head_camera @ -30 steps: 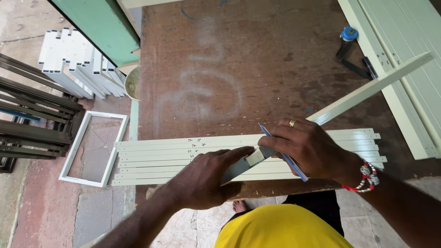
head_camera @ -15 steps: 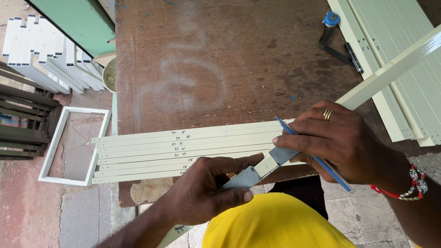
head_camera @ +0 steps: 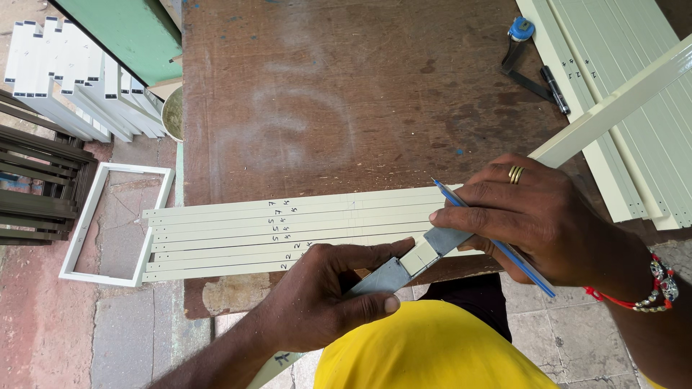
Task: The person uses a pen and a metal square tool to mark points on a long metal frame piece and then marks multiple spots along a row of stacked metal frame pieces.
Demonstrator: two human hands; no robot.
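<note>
Several long cream slats lie side by side on a worn brown wooden table, with pencilled marks near their middle. A longer cream profile runs diagonally over them from my lap to the upper right. My left hand grips its lower grey end. My right hand, with a gold ring and red bead bracelet, presses on the profile and holds a blue pencil, tip at the slats' top edge.
More cream slats lie at the table's right. A dark tool with a blue cap and a black pen sit nearby. On the floor at left lie a white frame, stacked white profiles, dark bars and a green panel.
The view has shifted so the table sits further right and closer. My right hand has moved the pencil tip up to the slats' top edge; my left hand keeps hold of the profile.
</note>
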